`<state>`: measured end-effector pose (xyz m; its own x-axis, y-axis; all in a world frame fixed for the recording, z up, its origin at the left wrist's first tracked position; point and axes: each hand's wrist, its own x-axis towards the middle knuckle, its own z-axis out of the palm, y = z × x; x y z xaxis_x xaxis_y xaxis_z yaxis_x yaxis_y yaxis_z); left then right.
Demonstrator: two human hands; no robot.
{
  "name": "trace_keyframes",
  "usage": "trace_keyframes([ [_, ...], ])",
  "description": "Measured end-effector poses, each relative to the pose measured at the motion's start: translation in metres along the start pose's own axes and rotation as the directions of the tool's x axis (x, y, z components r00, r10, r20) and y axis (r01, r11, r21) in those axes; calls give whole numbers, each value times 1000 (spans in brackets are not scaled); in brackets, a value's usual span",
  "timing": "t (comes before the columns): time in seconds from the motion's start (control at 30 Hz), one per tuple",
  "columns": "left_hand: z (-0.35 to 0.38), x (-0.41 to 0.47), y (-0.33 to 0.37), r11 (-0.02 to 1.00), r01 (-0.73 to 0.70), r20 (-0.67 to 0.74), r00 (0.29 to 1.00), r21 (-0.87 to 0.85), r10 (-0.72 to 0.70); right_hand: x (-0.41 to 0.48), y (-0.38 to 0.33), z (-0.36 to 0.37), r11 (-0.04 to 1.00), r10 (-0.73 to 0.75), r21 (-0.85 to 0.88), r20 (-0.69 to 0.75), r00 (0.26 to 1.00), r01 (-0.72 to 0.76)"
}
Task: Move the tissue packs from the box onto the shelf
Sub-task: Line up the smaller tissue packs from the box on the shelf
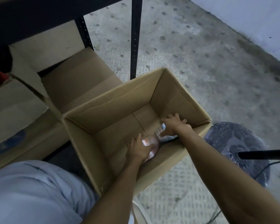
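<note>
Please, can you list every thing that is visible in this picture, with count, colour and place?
open box: one, brown cardboard, centre, on the floor
tissue packs: two visible, pale plastic wrap, box bottom near corner
other cardboard boxes: about three, brown, left, under the shelf
shelf frame: one, black metal, top
floor: grey concrete, spotted
dark wrapped object: one, right of box
left hand: on a pack
right hand: on the other pack

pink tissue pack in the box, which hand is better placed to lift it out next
Left. The left hand already lies on the pink tissue pack at the near wall of the box. The right hand is busy on the white pack beside it.
</note>
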<state>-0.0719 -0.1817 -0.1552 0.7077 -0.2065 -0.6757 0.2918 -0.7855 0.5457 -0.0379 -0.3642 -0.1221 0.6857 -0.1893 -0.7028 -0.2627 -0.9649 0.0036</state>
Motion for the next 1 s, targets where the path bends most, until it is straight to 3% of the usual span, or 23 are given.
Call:
trace_keyframes([
  [0.27,-21,-3,-17,999,-25,-28,999,-45,24,-1,-1,-4,999,-31,-15,-45,998,30],
  [0.43,-44,-10,-14,996,-63,-43,997,67,66,-12,-2,-10,999,-27,37,-89,996,30],
  [0.77,-125,-51,7,949,-232,-98,961,212,257,-57,-16,-39,991,-113,44,-271,956,129],
  [1.0,-187,-108,20,913,-351,-202,898,209,391,-119,-36,-95,979,-178,26,-352,919,200],
])
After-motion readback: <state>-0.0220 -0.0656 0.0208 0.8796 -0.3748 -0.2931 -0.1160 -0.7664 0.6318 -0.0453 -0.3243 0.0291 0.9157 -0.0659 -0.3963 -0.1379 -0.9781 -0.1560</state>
